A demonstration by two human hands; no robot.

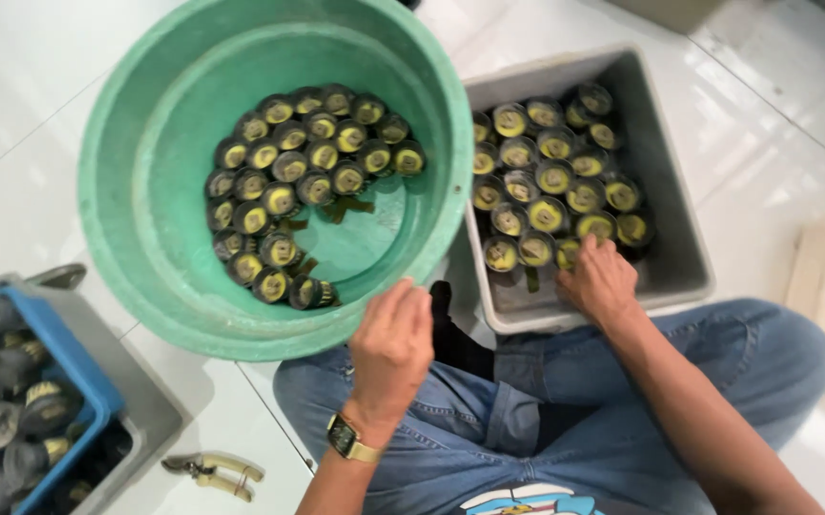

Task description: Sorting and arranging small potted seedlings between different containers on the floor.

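The small round plugs (pixel 550 191), dark with yellow-green tops, stand close together in the grey tub (pixel 674 248) in front of the person's knees. The right hand (pixel 600 281) lies on the front row of them, fingers bent down over one plug near the tub's front wall; whether it grips that plug I cannot tell. The left hand (pixel 391 348) holds the near rim of the green basin (pixel 145 191), fingers curled over the edge, and the basin is tilted toward the camera. More of the same plugs (pixel 303 186) lie inside it in rows. At the left stands a blue crate (pixel 69 358) with dark pieces, and pruning shears (pixel 212 472) lie on the white floor (pixel 12 114).
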